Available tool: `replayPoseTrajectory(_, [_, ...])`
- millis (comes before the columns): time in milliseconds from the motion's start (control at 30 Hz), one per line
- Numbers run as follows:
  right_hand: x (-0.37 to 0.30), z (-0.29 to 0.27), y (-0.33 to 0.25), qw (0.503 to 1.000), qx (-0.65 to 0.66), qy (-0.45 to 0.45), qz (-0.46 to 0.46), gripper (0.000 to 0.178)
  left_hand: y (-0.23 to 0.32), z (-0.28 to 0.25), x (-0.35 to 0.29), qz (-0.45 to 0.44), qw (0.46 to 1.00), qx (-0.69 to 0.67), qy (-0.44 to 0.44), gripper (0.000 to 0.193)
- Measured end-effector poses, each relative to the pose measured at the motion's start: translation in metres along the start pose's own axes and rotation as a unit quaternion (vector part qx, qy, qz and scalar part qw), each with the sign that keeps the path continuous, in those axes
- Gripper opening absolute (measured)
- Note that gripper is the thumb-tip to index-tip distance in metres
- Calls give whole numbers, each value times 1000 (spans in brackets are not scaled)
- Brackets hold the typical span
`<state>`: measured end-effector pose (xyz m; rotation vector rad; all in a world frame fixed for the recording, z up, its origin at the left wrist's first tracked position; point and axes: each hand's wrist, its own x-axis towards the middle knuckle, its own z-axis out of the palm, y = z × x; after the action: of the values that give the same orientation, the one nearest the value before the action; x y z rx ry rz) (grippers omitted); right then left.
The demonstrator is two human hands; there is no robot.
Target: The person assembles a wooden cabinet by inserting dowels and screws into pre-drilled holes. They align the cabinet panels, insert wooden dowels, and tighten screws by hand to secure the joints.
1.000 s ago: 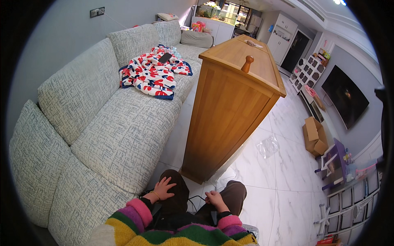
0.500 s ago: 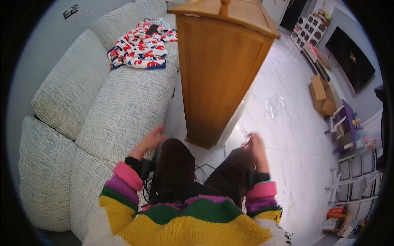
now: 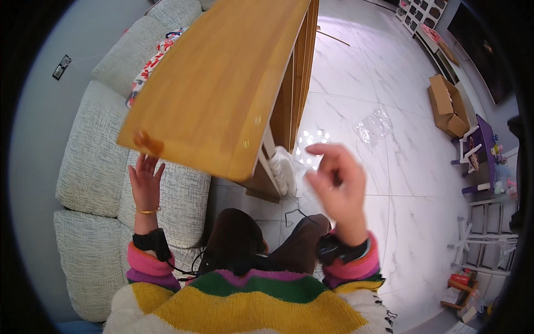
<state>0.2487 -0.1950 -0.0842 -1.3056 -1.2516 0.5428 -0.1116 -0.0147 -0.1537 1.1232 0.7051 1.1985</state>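
Note:
A tall wooden cabinet (image 3: 211, 83) stands in front of me, its broad top filling the upper middle and its open shelves facing right. On the near left corner of that top sits a small orange-brown rounded object (image 3: 147, 143), blurred. My left hand (image 3: 146, 181) is raised just below this corner with its fingers spread; whether the fingertips touch the edge I cannot tell. To the right of the cabinet, my right hand (image 3: 340, 186) hangs in the air. Its thumb and forefinger are apart, the other fingers curl, and nothing shows between them.
A pale sofa (image 3: 92, 161) runs along the left, with a patterned garment (image 3: 147, 69) partly behind the cabinet. White material (image 3: 283, 171) bulges near the cabinet's base. Clear plastic (image 3: 374, 127) lies on the marble floor; a cardboard box (image 3: 448, 106) and purple table (image 3: 484, 145) stand at right.
Both hands have risen from beside my knees, the left toward the cabinet's corner. My view has shifted, so the cabinet's top now looks larger and its open side shows.

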Motion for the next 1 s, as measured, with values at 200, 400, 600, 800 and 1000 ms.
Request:
replayPoseTrajectory(200, [20,30,-65,989,-120,-47,-67,77,14,26,-14,-207,961,-111,145,59])
replayPoseTrajectory(400, [36,29,-90,928,-335,-164,15,80,20,75,-15,-145,976,-148,62,55])
replayPoseTrajectory(600, [40,25,-77,914,-339,-220,27,81,23,92,-14,-23,977,-204,50,50])
replayPoseTrajectory(800, [67,13,-57,902,-274,-334,-21,77,36,130,4,-33,971,-129,197,47])
replayPoseTrajectory(1000, [86,14,-42,887,-263,-357,-126,79,45,144,17,-68,936,-166,305,41])
